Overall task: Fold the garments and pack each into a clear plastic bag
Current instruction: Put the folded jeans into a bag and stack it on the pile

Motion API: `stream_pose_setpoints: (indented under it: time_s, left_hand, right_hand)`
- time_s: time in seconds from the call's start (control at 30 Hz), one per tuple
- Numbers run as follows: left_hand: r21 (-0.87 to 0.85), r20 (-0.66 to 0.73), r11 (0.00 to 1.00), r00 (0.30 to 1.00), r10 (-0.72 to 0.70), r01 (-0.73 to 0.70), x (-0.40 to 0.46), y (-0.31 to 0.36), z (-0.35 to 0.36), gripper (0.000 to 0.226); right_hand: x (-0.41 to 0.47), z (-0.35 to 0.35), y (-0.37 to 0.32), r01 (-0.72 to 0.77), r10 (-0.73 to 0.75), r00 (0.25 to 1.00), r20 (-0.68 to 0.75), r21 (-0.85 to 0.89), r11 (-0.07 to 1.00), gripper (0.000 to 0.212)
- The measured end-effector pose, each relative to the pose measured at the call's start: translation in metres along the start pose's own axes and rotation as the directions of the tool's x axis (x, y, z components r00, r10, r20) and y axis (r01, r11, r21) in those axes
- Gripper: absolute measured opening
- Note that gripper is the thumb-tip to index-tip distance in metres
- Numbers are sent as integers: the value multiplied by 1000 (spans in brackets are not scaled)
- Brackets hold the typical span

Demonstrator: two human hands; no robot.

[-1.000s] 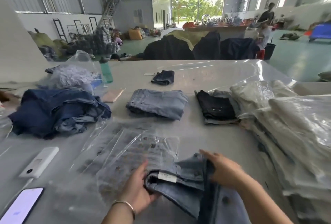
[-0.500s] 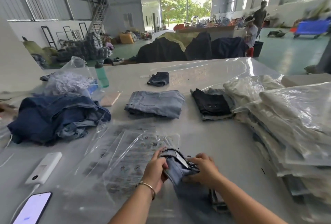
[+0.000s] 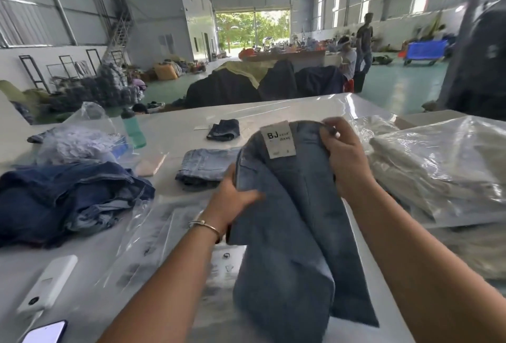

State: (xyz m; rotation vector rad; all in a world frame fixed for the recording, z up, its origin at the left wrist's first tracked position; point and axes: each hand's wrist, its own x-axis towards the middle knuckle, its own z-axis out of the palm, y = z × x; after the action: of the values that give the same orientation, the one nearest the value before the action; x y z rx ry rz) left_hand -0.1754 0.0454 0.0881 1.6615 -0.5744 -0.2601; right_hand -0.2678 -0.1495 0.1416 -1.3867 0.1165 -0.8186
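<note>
A light blue pair of jeans hangs in the air above the table, waistband up, with a white brand label at its top. My left hand grips the waistband's left side. My right hand pinches the waistband's top right corner. Below the jeans lie clear plastic bags with printed marks, flat on the white table. A folded light denim garment rests behind my left hand, partly hidden by the held jeans.
A heap of dark denim lies at the left. Bagged pale garments are stacked at the right. A green bottle, a small dark folded piece, a white power bank and a phone also sit on the table.
Both hands have lifted the jeans from the table's near edge up into the air, and the waistband now faces me with its label showing. The camera view has tilted upward.
</note>
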Motion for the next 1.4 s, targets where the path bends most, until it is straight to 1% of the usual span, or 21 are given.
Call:
stream_pose_setpoints:
  time_s: [0.07,0.1,0.13,0.2,0.27,0.33,0.4,0.5,0.57,0.67,0.73,0.8,0.9,0.97,1.07,1.1,1.13,1.23,1.3,1.37,1.4]
  left_hand:
    - [364,84,931,995,-54,20,-9,-11,12,36]
    - [449,88,893,994,-71,25,-11,-20,11,35]
    - [434,63,900,995,-74,39,-10,-26,3,30]
    - [439,-34,898,999,-19,32,-2,-21,-21,19]
    - [562,-147,827,985,93,6,15,4,-50,31]
    - [658,-207,749,939,275,-74,31,44,-69,38]
    - [660,-206,738,912,355,-138,40,85,-77,46]
    - [617,-161,770,932,324,-161,38,128,-88,47]
    - [610,-73,774,961,268,-169,26,152,-101,37]
    - [422,147,894,984,98,-152,5,176,-119,39]
    - [373,222,923,975,9,-94,0,180,-130,50]
    - [499,114,864,993,14,-69,8,173,-136,57]
    - [735,-109,678,987,120,-2,35,148,-126,39]
    - [749,-171,662,963,208,-11,50,133,-112,37]
    - [817,-197,568,877,439,-101,66,122,-107,18]
    - [853,-195,508,831,520,-118,66,121,-108,18]
    - [885,-183,446,778,601,-136,66,120,-110,29]
    - [915,-163,345,590,791,-209,59,115,-120,50]
    - [930,-161,299,497,853,-212,50,105,-131,53]
    - [946,-116,237,453,884,-221,36,77,-143,46]
    - [950,-76,205,464,882,-234,26,54,-145,43]
  right_hand:
    - [12,14,-27,123,-124,992,2,-146,982,33]
    - [19,15,-38,178,-188,982,-8,-288,941,32]
    - [28,13,-48,213,-246,969,-15,-453,866,29]
    - [44,0,-63,171,-294,955,-44,-728,664,20]
    - [57,-13,-69,85,-290,954,-74,-864,497,19]
    - [66,-16,-73,53,-329,938,-106,-897,439,18]
    - [71,-12,-78,65,-381,915,-131,-886,460,15]
    - [72,-10,-81,91,-382,916,-121,-866,492,14]
    - [72,-14,-83,112,-354,928,-112,-825,555,16]
    - [77,-21,-91,169,-334,939,-78,-742,649,14]
    - [81,-24,-93,197,-273,962,-7,-672,714,12]
    - [87,-25,-85,183,-208,977,36,-633,752,11]
    - [102,-19,-59,165,-198,980,34,-702,693,9]
    - [114,-13,-41,119,-178,984,-9,-709,695,9]
    - [135,-8,-28,27,-86,995,-51,-685,728,9]
    - [140,-6,-29,7,-61,996,-61,-647,763,9]
    - [144,-5,-32,-5,-47,996,-74,-585,811,13]
    - [140,5,-51,65,-80,996,-46,-259,964,17]
    - [124,6,-58,149,-148,989,27,-73,986,12]
    - [96,-1,-46,189,-180,979,97,-96,977,3]
    - [78,-8,-31,191,-173,977,126,-156,969,2]
